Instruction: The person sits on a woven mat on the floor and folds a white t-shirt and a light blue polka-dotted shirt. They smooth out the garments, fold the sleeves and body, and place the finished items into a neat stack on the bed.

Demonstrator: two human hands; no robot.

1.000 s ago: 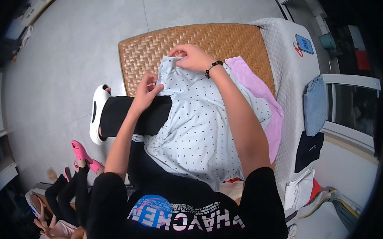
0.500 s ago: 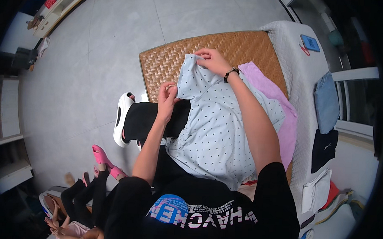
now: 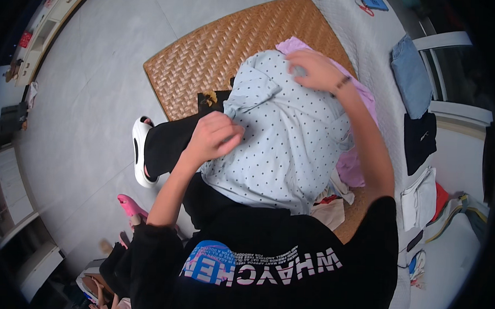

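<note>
A pale blue dotted garment (image 3: 283, 136) lies spread over my lap and the woven mat (image 3: 213, 55). My left hand (image 3: 215, 137) pinches its left edge near the sleeve, fingers closed on the cloth. My right hand (image 3: 311, 69) presses on the far top edge of the same garment, fingers curled over the fabric. A pink garment (image 3: 353, 163) lies under it on the right side. My black trouser leg (image 3: 169, 143) stretches to the left, ending in a white slipper (image 3: 138, 159).
A white quilted bed (image 3: 371, 39) runs along the right, with folded blue cloth (image 3: 411, 76), a black garment (image 3: 420, 139) and white cloth (image 3: 420, 196) beside it. Pink slippers (image 3: 128, 207) sit on the grey floor at left. Shelves line the far left wall.
Both hands carried the dotted garment's top rightward and folded it over; the left hand shifted from the black trouser leg onto the garment's edge. The view also swung.
</note>
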